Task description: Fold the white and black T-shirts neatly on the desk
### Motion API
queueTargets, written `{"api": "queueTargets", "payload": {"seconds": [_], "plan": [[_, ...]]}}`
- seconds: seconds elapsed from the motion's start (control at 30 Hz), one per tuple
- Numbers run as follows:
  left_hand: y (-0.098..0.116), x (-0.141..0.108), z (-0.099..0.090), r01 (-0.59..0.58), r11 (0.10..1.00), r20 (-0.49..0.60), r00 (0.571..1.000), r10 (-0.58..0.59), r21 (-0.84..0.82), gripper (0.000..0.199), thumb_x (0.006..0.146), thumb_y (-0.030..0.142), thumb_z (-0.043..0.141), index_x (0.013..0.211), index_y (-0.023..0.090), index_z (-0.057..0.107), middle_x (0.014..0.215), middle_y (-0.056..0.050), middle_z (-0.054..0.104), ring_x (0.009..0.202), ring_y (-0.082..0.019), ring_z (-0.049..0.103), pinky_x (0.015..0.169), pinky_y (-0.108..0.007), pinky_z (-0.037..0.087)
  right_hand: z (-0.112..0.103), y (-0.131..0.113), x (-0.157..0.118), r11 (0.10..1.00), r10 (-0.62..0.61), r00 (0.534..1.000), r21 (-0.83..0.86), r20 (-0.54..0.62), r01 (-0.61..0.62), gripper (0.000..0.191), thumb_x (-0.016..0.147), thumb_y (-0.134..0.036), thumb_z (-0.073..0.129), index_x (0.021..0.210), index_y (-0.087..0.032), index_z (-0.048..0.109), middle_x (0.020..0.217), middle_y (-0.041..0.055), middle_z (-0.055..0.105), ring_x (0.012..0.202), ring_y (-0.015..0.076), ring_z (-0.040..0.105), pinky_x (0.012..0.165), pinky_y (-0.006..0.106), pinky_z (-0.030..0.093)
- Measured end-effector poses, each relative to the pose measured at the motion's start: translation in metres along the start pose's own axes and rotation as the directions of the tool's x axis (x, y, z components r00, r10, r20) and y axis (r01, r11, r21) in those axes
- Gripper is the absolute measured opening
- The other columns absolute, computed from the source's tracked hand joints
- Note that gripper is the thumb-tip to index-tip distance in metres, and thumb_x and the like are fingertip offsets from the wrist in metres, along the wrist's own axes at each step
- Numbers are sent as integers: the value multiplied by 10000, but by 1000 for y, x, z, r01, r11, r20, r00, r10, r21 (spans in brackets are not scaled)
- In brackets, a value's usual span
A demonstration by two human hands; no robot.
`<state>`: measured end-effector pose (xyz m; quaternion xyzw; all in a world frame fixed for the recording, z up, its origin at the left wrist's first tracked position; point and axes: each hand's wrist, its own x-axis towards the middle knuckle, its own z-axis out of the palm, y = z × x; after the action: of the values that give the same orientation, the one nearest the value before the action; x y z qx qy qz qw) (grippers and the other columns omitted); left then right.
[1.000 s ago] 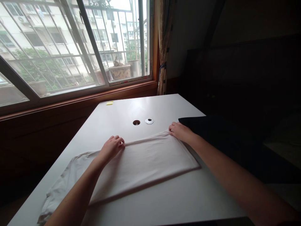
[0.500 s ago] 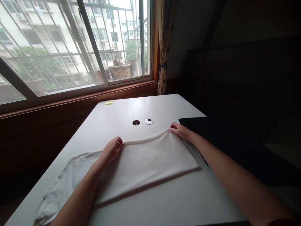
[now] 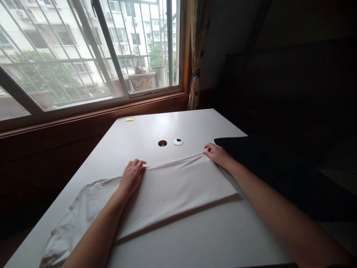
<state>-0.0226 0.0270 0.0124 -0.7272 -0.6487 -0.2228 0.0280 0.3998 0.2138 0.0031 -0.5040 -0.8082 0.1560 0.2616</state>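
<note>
A pale shirt [image 3: 175, 197] lies folded lengthwise on the white table [image 3: 200, 238], its crumpled sleeve end toward the lower left and its squared end at the right. My left hand [image 3: 133, 174] rests at the far edge of the shirt, around its middle. Its fingers are loosened, with a gap between index finger and thumb. At the far right corner of the cloth, my right hand [image 3: 216, 153] touches the edge, fingers parted. My left forearm crosses over the shirt and hides part of it.
Beyond the shirt are a round hole [image 3: 162, 143] in the tabletop and a white ring-shaped cover [image 3: 178, 142]. A yellow note [image 3: 129, 119] sticks near the far left corner. Dark material [image 3: 251, 160] covers the right edge. A barred window [image 3: 83, 56] and a curtain [image 3: 196, 56] stand behind.
Both hands have loosened from a pinch on the shirt's far edge, and their fingers have parted. The edge now lies straighter and flatter between them.
</note>
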Motion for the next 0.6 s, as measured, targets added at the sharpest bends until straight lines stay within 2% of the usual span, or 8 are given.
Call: {"api": "queueTargets", "payload": {"seconds": [0.1, 0.2, 0.3, 0.4, 0.47, 0.53, 0.6], "plan": [[4, -1, -1, -1, 994, 12, 1000, 0, 109, 276, 1028, 267, 450, 1183, 259, 678, 1148, -90, 665, 1054, -292, 573, 955, -459, 502, 2, -6, -4, 997, -34, 997, -73, -67, 30, 158, 869, -305, 598, 993, -220, 645, 946, 53, 679, 813, 205, 635, 754, 305, 480], [8, -1, -5, -26, 988, 4, 1000, 25, 149, 310, 1031, 258, 443, 1240, 252, 672, 1219, -103, 669, 1095, -306, 586, 945, -476, 514, 0, -20, -11, 983, -75, 984, -176, -164, 45, 117, 909, -276, 556, 951, -209, 641, 1003, 86, 669, 857, 225, 642, 763, 322, 501], [17, -1, -11, -90, 981, -14, 995, 94, 169, 353, 1045, 244, 408, 1304, 243, 649, 1333, -112, 654, 1229, -309, 580, 1068, -520, 462, -3, -46, -22, 964, -149, 974, -244, -171, 104, 162, 948, -242, 496, 923, -208, 653, 1008, 108, 672, 906, 250, 642, 829, 354, 517], [32, -3, -12, -220, 963, 45, 976, 215, 156, 398, 1069, 287, 379, 1404, 248, 591, 1488, -94, 584, 1437, -297, 461, 1213, -556, 322, 5, -80, -41, 946, -266, 962, -209, -61, 249, 263, 1002, -246, 432, 1044, -195, 686, 1081, 120, 696, 1043, 262, 643, 974, 382, 509], [43, -5, -6, -312, 943, 137, 946, 295, 120, 450, 1078, 373, 384, 1491, 249, 514, 1586, -82, 494, 1521, -295, 354, 1252, -576, 246, 16, -100, -56, 922, -348, 935, -154, 67, 354, 359, 1043, -305, 395, 1265, -200, 658, 1283, 122, 674, 1214, 266, 608, 1083, 410, 470], [50, -9, 3, -348, 934, 219, 920, 325, 76, 530, 1075, 468, 380, 1562, 262, 422, 1643, -78, 407, 1552, -295, 293, 1263, -586, 208, 29, -113, -68, 896, -398, 896, -127, 199, 426, 456, 1055, -395, 399, 1454, -241, 559, 1502, 102, 561, 1399, 284, 494, 1170, 463, 403], [49, -12, 10, -335, 941, 268, 912, 312, 45, 586, 1068, 531, 361, 1599, 281, 355, 1669, -74, 346, 1562, -288, 269, 1267, -575, 197, 38, -115, -74, 884, -399, 868, -127, 295, 450, 542, 1053, -475, 403, 1554, -278, 457, 1631, 74, 419, 1512, 292, 355, 1230, 501, 318]]}}
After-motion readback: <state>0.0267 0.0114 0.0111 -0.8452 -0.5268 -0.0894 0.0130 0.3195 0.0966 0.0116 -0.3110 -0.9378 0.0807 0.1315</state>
